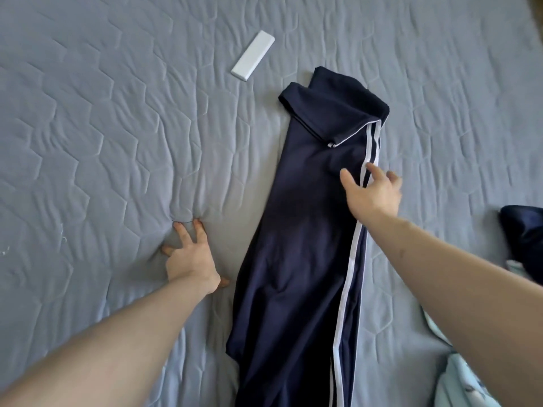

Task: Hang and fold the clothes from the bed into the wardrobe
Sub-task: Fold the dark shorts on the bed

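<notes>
- I was on the folding step: the dark blue pants (pixel 305 230) lay long and flat on the bed (pixel 102 127), in the middle, with the far end already turned back over itself.
- My right hand (pixel 373 195) was spread open above the pants, near the white stripes on their right side. It held nothing. I could not tell if my fingertips touched the cloth.
- My left hand (pixel 189 257) was open too, fingers pressed flat into the bed just left of the pants (it seemed to be holding me up).
- Next, I think, I needed to take hold of the pants and fold them again to make them shorter, keeping the edges even so they would sit tidy in the wardrobe (not in view).
- I counted one pair of pants in hand, two white stripes down its side, and one white bar (pixel 252 55) lying well apart near the top.
- I also counted one dark cloth (pixel 524 245) at the right edge and one pale blue cloth (pixel 458 383) at the bottom right.
</notes>
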Available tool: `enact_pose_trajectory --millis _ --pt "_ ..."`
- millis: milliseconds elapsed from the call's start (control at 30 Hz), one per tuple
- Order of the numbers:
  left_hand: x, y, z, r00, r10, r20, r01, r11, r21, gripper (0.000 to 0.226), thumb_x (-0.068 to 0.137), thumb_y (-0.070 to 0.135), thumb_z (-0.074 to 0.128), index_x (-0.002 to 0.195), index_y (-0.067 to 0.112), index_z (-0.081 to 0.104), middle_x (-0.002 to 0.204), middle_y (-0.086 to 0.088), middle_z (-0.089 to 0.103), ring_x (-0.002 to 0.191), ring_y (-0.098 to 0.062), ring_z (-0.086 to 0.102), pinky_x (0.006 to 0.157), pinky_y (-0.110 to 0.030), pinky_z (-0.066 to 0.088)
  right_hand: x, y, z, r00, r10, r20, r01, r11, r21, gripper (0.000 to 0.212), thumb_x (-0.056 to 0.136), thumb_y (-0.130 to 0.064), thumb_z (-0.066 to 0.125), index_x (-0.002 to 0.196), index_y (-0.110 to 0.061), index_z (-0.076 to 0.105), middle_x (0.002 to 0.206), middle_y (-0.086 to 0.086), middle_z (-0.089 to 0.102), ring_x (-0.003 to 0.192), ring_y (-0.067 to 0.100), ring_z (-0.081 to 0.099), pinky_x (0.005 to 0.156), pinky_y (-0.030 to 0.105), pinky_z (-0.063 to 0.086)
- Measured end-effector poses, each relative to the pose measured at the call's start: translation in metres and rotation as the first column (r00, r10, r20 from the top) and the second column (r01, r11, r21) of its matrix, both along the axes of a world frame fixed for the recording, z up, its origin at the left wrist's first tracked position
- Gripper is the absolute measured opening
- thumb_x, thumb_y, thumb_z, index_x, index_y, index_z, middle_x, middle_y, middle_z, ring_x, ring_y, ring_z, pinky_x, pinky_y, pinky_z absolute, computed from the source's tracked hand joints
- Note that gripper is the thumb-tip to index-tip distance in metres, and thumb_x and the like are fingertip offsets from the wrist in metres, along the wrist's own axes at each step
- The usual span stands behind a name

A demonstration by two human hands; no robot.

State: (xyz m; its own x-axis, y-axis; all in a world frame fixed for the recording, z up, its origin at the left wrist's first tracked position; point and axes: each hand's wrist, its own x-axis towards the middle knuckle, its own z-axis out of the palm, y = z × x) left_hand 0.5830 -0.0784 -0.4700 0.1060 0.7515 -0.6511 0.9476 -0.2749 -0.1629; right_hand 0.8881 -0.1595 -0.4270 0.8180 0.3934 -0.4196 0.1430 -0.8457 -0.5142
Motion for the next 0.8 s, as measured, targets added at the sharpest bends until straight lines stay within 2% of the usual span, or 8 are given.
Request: enact_pose_trajectory --millis 133,300,367,433,533,600,700,800 --pt "0.0 0.0 0.001 1.0 0.007 0.004 -0.007 1.0 -0.003 0.154 0.059 0.062 0.092 0.16 0.028 -0.02 0.168 -0.01 -0.023 0.148 -0.054 0.02 0.097 -0.044 0.056 -0.017 0.0 -0.004 0.884 0.393 0.252 -0.373 0.919 -0.126 0.066 0.094 -0.034 0.064 0.155 -0.029 0.042 0.168 0.004 0.019 0.153 0.033 0.018 0.123 0.05 0.024" --pt "0.0 -0.001 0.005 1.0 0.006 0.009 -0.006 1.0 0.0 0.154 0.059 0.063 0.091 0.159 0.029 -0.021 0.168 -0.009 -0.023 0.149 -0.053 0.018 0.099 -0.044 0.055 -0.015 0.03 -0.001 0.798 0.588 0.13 -0.524 0.785 -0.33 0.071 0.087 -0.024 0.057 0.156 -0.026 0.042 0.153 0.006 0.049 0.145 0.037 0.034 0.124 0.051 0.017" --pt "0.001 -0.001 0.006 1.0 0.005 0.01 -0.005 1.0 0.0 0.154 0.06 0.063 0.091 0.159 0.029 -0.022 0.168 -0.01 -0.023 0.149 -0.054 0.018 0.098 -0.044 0.055 -0.009 0.042 0.001 0.785 0.61 0.104 -0.545 0.761 -0.353 0.078 0.085 -0.023 0.055 0.16 -0.027 0.033 0.145 0.01 0.054 0.138 0.041 0.04 0.124 0.052 0.019" --pt "0.001 -0.001 0.006 1.0 0.006 0.007 -0.006 1.0 0.002 0.153 0.061 0.062 0.091 0.159 0.028 -0.021 0.168 -0.011 -0.023 0.149 -0.054 0.018 0.097 -0.044 0.054 -0.002 0.054 0.002 0.789 0.612 0.056 -0.561 0.754 -0.342 0.081 0.086 -0.022 0.054 0.162 -0.029 0.027 0.152 0.009 0.048 0.141 0.041 0.037 0.125 0.052 0.02" --pt "0.003 -0.001 0.005 1.0 -0.003 -0.006 0.003 1.0 0.013 0.152 0.062 0.061 0.091 0.159 0.028 -0.021 0.168 -0.011 -0.022 0.149 -0.053 0.021 0.093 -0.042 0.056 0.014 0.074 0.0 0.775 0.632 0.0 -0.599 0.735 -0.319 0.078 0.09 -0.019 0.053 0.163 -0.026 0.028 0.172 0.0 0.013 0.15 0.039 0.024 0.125 0.05 0.021" --pt "0.004 -0.001 0.004 1.0 -0.008 -0.007 0.008 1.0 0.018 0.151 0.063 0.061 0.09 0.159 0.028 -0.021 0.167 -0.011 -0.023 0.149 -0.052 0.021 0.092 -0.04 0.057 0.031 0.09 0.004 0.786 0.616 0.054 -0.59 0.773 -0.234 0.079 0.089 -0.013 0.053 0.163 -0.018 0.024 0.174 -0.007 -0.003 0.149 0.038 0.028 0.119 0.039 0.03" --pt "0.005 -0.002 0.006 1.0 -0.007 -0.008 0.007 1.0 0.023 0.15 0.064 0.06 0.09 0.159 0.028 -0.023 0.167 -0.012 -0.025 0.15 -0.052 0.02 0.094 -0.04 0.056 0.065 0.109 0.023 0.878 0.451 0.159 -0.439 0.893 -0.103 0.083 0.087 -0.01 0.051 0.163 -0.012 0.018 0.174 -0.008 -0.004 0.15 0.027 0.032 0.104 0.026 0.033" --pt "0.007 -0.004 0.007 1.0 -0.003 -0.017 0.003 1.0 0.019 0.15 0.063 0.064 0.088 0.158 0.029 -0.022 0.167 -0.011 -0.024 0.148 -0.05 0.024 0.094 -0.042 0.055 0.071 0.1 0.028 0.856 0.496 0.143 -0.464 0.861 -0.21 0.084 0.087 -0.017 0.055 0.164 -0.019 0.019 0.173 0.004 -0.003 0.157 0.03 0.016 0.122 0.035 0.027"
